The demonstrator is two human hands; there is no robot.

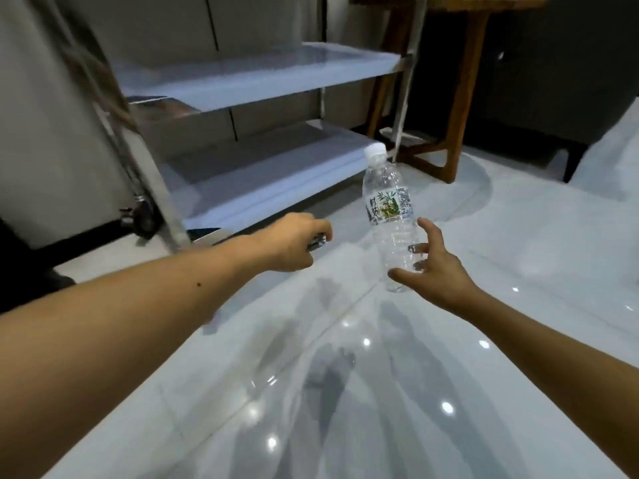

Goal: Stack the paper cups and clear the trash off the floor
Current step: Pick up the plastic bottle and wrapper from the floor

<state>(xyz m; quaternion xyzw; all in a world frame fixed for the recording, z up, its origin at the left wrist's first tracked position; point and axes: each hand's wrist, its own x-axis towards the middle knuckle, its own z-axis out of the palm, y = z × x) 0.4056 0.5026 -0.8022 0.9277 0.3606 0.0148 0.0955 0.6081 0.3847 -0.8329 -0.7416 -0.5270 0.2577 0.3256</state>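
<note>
Right grip [436, 267] curled round lower half of capped water bottle [387, 202]; left grip [290, 244], to its left, pinches small shiny item [318, 244]

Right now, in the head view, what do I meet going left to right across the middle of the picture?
Cart wheel → left hand, gripping a small shiny thing at its right edge → water bottle → right hand, fingers touching the bottle.

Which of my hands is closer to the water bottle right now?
Right. The right hand holds the water bottle near its base, thumb and fingers around it; the left hand is off to its left, not touching.
</note>
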